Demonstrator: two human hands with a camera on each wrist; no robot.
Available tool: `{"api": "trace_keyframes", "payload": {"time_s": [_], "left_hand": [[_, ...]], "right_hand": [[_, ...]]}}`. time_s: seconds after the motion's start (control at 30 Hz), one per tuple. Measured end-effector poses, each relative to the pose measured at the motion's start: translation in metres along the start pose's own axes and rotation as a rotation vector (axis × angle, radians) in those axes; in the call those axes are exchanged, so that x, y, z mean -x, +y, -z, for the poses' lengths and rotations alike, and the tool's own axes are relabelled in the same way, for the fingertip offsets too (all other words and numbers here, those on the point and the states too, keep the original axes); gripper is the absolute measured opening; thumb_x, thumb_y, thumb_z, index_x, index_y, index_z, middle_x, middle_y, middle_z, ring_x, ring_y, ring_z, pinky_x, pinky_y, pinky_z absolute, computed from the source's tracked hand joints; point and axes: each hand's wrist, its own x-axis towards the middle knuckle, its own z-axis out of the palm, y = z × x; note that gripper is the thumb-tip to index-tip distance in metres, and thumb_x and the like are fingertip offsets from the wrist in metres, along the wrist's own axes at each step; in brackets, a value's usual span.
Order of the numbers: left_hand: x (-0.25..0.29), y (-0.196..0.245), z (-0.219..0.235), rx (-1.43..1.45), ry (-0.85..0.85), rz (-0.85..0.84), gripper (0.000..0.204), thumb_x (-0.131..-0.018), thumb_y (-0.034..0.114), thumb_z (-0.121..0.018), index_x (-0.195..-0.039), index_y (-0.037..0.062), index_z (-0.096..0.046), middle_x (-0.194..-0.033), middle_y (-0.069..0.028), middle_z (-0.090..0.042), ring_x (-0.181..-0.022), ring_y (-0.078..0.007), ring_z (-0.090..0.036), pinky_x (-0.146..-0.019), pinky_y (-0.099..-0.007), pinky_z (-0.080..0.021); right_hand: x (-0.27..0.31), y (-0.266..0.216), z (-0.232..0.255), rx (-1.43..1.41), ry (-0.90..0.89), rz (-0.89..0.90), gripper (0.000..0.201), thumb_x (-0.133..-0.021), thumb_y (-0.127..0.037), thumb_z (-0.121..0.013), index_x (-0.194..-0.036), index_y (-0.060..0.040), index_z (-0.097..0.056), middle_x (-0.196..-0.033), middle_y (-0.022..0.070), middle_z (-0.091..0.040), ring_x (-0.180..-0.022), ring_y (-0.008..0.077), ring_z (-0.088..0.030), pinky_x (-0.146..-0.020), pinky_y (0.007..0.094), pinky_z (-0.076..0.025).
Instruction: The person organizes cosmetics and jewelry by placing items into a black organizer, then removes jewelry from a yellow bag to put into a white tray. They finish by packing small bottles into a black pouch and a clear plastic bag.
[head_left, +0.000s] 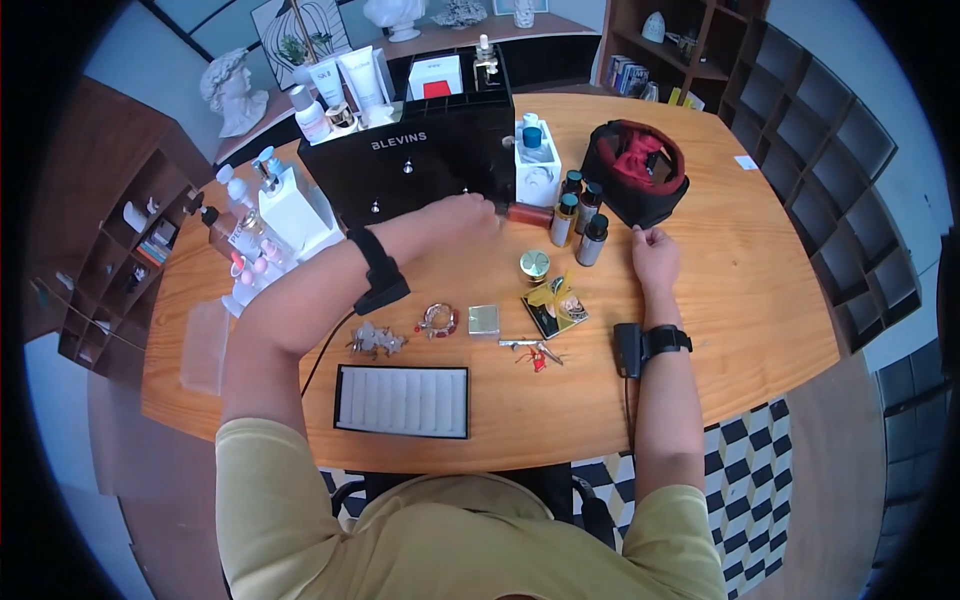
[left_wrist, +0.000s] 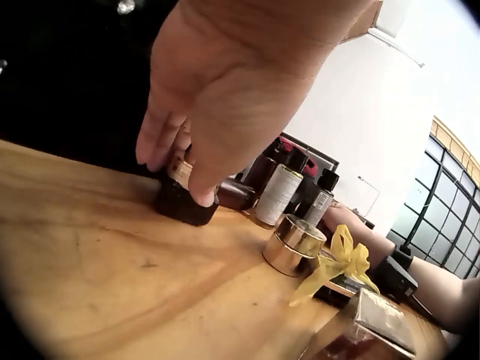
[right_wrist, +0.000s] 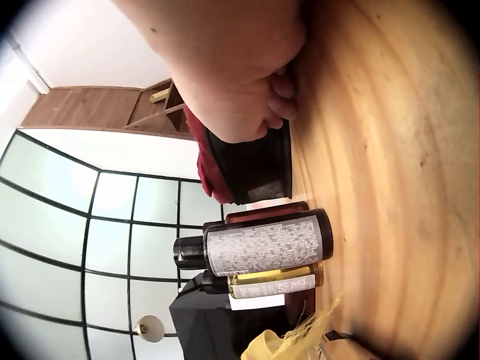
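My left hand (head_left: 465,222) reaches to the front of the black BLEVINS drawer box (head_left: 340,165). In the left wrist view its thumb and fingers pinch a small black and gold lipstick (left_wrist: 184,208), standing upright at the table surface; the hand hides its top. Beside it lies a dark reddish box (head_left: 530,215). My right hand (head_left: 656,258) rests on the table by the near corner of the black and red bag (head_left: 637,200), fingers loosely curled, nothing seen in them. Several dark-capped bottles (right_wrist: 262,244) stand to its left.
Nearer me are a gold-lidded jar (head_left: 535,264), a box with a yellow bow (head_left: 555,305), a small square box (head_left: 484,320), a bracelet (head_left: 437,320), hair clips (head_left: 377,340) and a slotted tray (head_left: 401,439). Pump bottles (head_left: 237,187) and a white holder (head_left: 300,215) stand left.
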Motion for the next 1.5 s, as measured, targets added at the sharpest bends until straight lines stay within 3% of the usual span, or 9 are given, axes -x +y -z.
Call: {"api": "trace_keyframes", "payload": {"time_s": [0.17,0.27,0.33,0.4,0.5,0.67,0.8,1.13,1.5], "left_hand": [[0.032,0.010,0.017,0.080,-0.041,0.032,0.027,-0.076,0.020,-0.075,-0.094,0.0054,-0.060,-0.090,-0.0117,-0.056,-0.085,-0.0280,-0.060,-0.073,-0.0371,-0.049],[0.042,0.000,0.047,0.223,0.121,-0.085,0.026,-0.078,0.020,-0.072,-0.095,0.0033,-0.061,-0.090,-0.0110,-0.057,-0.081,-0.0256,-0.061,-0.071,-0.0345,-0.050],[0.038,0.003,0.089,0.249,0.149,-0.076,0.025,-0.082,0.022,-0.071,-0.097,0.0042,-0.061,-0.080,-0.0047,-0.056,-0.072,-0.0139,-0.056,-0.066,-0.0291,-0.048],[0.028,-0.011,0.113,0.371,0.393,-0.103,0.021,-0.086,0.019,-0.069,-0.099,0.0054,-0.060,-0.077,0.0020,-0.056,-0.074,-0.0060,-0.050,-0.067,-0.0246,-0.046],[-0.007,-0.038,0.149,0.329,0.669,-0.059,0.033,-0.084,0.032,-0.069,-0.097,0.0023,-0.066,-0.077,-0.0056,-0.065,-0.070,-0.0120,-0.058,-0.068,-0.0275,-0.048],[-0.057,-0.061,0.181,-0.006,0.466,0.245,0.033,-0.086,0.034,-0.068,-0.096,0.0034,-0.066,-0.075,-0.0055,-0.063,-0.070,-0.0159,-0.058,-0.069,-0.0312,-0.048],[-0.081,-0.065,0.192,-0.170,0.155,0.256,0.033,-0.086,0.036,-0.067,-0.089,0.0035,-0.068,-0.075,-0.0080,-0.065,-0.071,-0.0200,-0.059,-0.067,-0.0351,-0.046],[-0.110,-0.064,0.203,-0.165,-0.024,0.305,0.027,-0.088,0.029,-0.064,-0.080,0.0029,-0.066,-0.065,-0.0026,-0.056,-0.060,-0.0160,-0.051,-0.063,-0.0326,-0.044],[-0.097,-0.063,0.202,-0.289,0.015,0.279,0.022,-0.082,0.020,-0.071,-0.097,0.0043,-0.069,-0.088,-0.0084,-0.070,-0.083,-0.0203,-0.063,-0.077,-0.0345,-0.048]], "right_hand": [[0.001,-0.002,0.000,0.006,0.001,-0.011,0.031,-0.084,-0.037,-0.063,-0.074,-0.0075,-0.065,-0.069,0.0086,-0.065,-0.068,0.0264,-0.063,-0.064,0.0360,-0.047],[0.004,-0.007,0.003,0.006,0.008,-0.015,0.032,-0.084,-0.036,-0.064,-0.076,-0.0055,-0.065,-0.068,0.0103,-0.065,-0.066,0.0263,-0.062,-0.064,0.0355,-0.048],[0.007,-0.010,0.005,0.016,0.015,-0.012,0.033,-0.084,-0.037,-0.064,-0.076,-0.0059,-0.065,-0.069,0.0104,-0.065,-0.067,0.0273,-0.063,-0.065,0.0358,-0.048],[0.006,-0.009,0.005,0.034,0.002,-0.026,0.031,-0.084,-0.038,-0.062,-0.077,-0.0085,-0.066,-0.071,0.0090,-0.066,-0.071,0.0276,-0.064,-0.065,0.0369,-0.048],[0.005,-0.008,0.005,0.049,-0.012,-0.038,0.029,-0.084,-0.038,-0.062,-0.079,-0.0100,-0.067,-0.073,0.0085,-0.067,-0.074,0.0280,-0.065,-0.066,0.0376,-0.049],[0.004,-0.008,0.006,0.034,-0.013,-0.041,0.029,-0.084,-0.038,-0.062,-0.079,-0.0099,-0.067,-0.073,0.0087,-0.067,-0.074,0.0281,-0.065,-0.066,0.0378,-0.049],[0.007,-0.015,0.008,0.032,-0.013,-0.060,0.029,-0.084,-0.038,-0.062,-0.078,-0.0099,-0.067,-0.073,0.0088,-0.067,-0.074,0.0281,-0.065,-0.066,0.0378,-0.049],[0.004,-0.010,0.004,0.038,-0.013,-0.064,0.029,-0.083,-0.038,-0.062,-0.079,-0.0101,-0.067,-0.074,0.0091,-0.067,-0.073,0.0282,-0.065,-0.065,0.0387,-0.049],[0.006,-0.016,0.008,0.050,-0.029,-0.094,0.028,-0.084,-0.038,-0.061,-0.079,-0.0106,-0.067,-0.074,0.0081,-0.068,-0.075,0.0275,-0.065,-0.067,0.0380,-0.049]]}}
